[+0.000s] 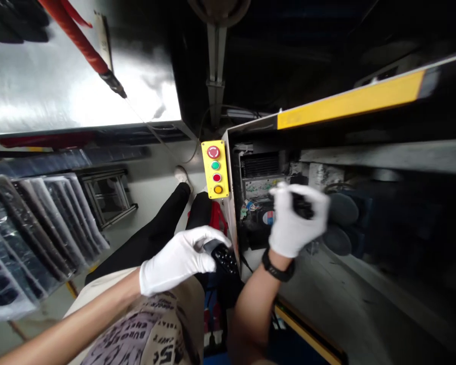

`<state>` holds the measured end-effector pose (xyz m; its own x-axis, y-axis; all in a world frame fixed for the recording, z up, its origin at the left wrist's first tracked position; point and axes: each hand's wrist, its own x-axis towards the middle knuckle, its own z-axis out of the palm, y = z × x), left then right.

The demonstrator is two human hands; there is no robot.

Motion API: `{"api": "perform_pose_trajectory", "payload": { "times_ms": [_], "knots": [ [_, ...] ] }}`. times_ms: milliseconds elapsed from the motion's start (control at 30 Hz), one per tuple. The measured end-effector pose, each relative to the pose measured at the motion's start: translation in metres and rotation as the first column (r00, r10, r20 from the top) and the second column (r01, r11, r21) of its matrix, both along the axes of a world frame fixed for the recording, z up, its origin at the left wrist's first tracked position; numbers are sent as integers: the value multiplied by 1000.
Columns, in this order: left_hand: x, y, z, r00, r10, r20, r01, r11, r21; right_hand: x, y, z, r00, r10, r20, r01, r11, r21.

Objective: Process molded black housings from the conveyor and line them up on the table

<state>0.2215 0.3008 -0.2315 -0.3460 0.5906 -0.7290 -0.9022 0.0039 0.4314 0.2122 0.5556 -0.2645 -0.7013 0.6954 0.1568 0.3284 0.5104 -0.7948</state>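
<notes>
Both my hands wear white gloves. My left hand (182, 258) is closed round a small black perforated part (223, 257) just outside the opening of a machine. My right hand (294, 220) is raised inside the machine's opening, fingers curled round a small dark piece (302, 205) that is blurred. A black band sits on my right wrist. Behind my right hand are dark rounded rollers (340, 223) and a fan with wiring (264, 215).
A yellow button box (215, 169) with red, green, red and amber buttons hangs on the machine's edge. A yellow-striped panel (349, 100) runs above. Bagged black parts in rows (34, 228) lie at left, a metal stand (106, 197) beyond, a red hose (79, 40) overhead.
</notes>
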Motion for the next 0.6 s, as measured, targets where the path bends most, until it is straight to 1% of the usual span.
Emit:
{"api": "perform_pose_trajectory", "payload": {
  "times_ms": [33,67,100,133,167,200,267,300,367,400,467,500,533,600],
  "knots": [
    [0,-6,0,1000,4,-5,-4,1000,-11,2,-20,-6,995,94,19,-91,989,-113],
    [-1,-14,0,1000,15,-13,-15,1000,-26,5,-39,-12,987,158,36,-145,960,-238],
    [-2,-23,0,999,37,-29,-38,998,-46,8,-57,-17,982,183,42,-158,926,-342],
    [-3,-33,0,997,62,-55,-66,996,-68,10,-74,-21,980,191,51,-153,895,-419],
    [-5,-44,0,991,96,-90,-104,991,-89,11,-88,-22,979,195,66,-143,874,-465],
    [-8,-55,-1,982,127,-136,-143,983,-112,12,-100,-23,976,198,89,-133,869,-476],
    [-20,-77,-4,955,170,-242,-211,965,-155,7,-123,-22,963,235,133,-159,892,-423],
    [-28,-89,-6,938,183,-294,-242,954,-179,1,-134,-22,960,254,119,-192,904,-381],
    [-49,-112,-9,901,216,-377,-315,922,-224,-16,-162,-23,953,301,44,-271,907,-322],
    [-60,-124,-10,881,244,-406,-360,902,-237,-29,-180,-25,946,324,11,-306,904,-300],
    [-85,-154,-12,836,337,-434,-464,855,-231,-59,-227,-33,925,380,-2,-366,889,-276],
    [-98,-172,-13,810,390,-437,-516,829,-216,-77,-256,-40,910,415,10,-396,876,-277],
    [-111,-194,-15,779,446,-441,-569,798,-198,-96,-290,-50,888,459,22,-433,853,-293],
    [-136,-247,-21,701,549,-456,-676,714,-180,-139,-367,-76,819,574,23,-533,774,-343]
  ]
}}
